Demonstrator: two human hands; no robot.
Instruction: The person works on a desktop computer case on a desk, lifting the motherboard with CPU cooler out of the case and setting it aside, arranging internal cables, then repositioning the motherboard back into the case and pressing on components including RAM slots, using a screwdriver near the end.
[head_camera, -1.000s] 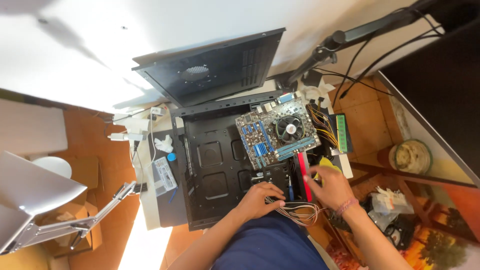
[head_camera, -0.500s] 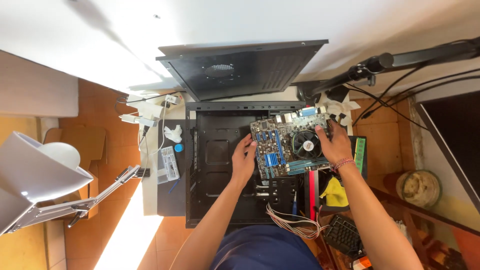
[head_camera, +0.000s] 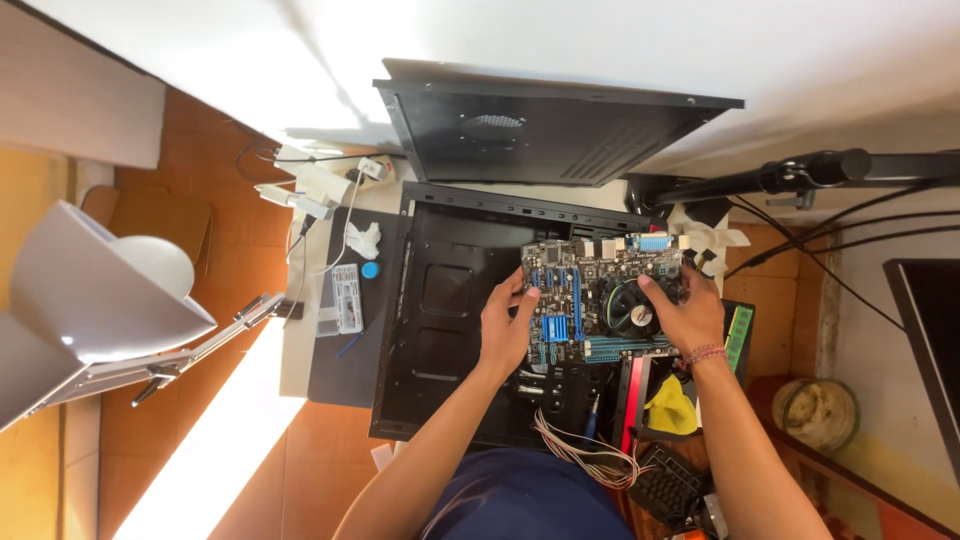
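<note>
A: While both hands are on it, head view only: motherboard (head_camera: 597, 300) sits centre frame, inside the open black computer case (head_camera: 440, 330) lying flat. Left hand (head_camera: 507, 328) clamped on the board's left edge, fingers curled over it. Right hand (head_camera: 683, 314) gripping the right edge, thumb near the round cooler fan (head_camera: 628, 308).

B: Hands apart then?

A: Yes, one per side, board between them. Board looks slightly tilted over the case floor; can't tell if it's seated.

B: Handling notes?

A: My read: hold by the edges only, as now, keep fingers off the chips and blue slots. Keep it level, line the port block at the upper edge with the case's rear opening. The loose bundle of thin wires (head_camera: 585, 455) at lower centre could get trapped under the board, so I'd watch that.

B: Containers?

A: The case is the main one: holds the board, wires trailing out at its lower edge; left part of its floor is bare metal panel. Detached side panel (head_camera: 550, 130) leans at upper centre. Right of the case, a red-edged compartment with something yellow (head_camera: 670, 410) in it, kind unclear. Lower right, a round bowl-like thing (head_camera: 815, 412), contents too blurred.

B: Rest?

A: Desk lamp (head_camera: 100, 310) at left, small blue cap (head_camera: 370, 270) left of the case, green memory stick (head_camera: 738, 340) just right of the right hand.
</note>
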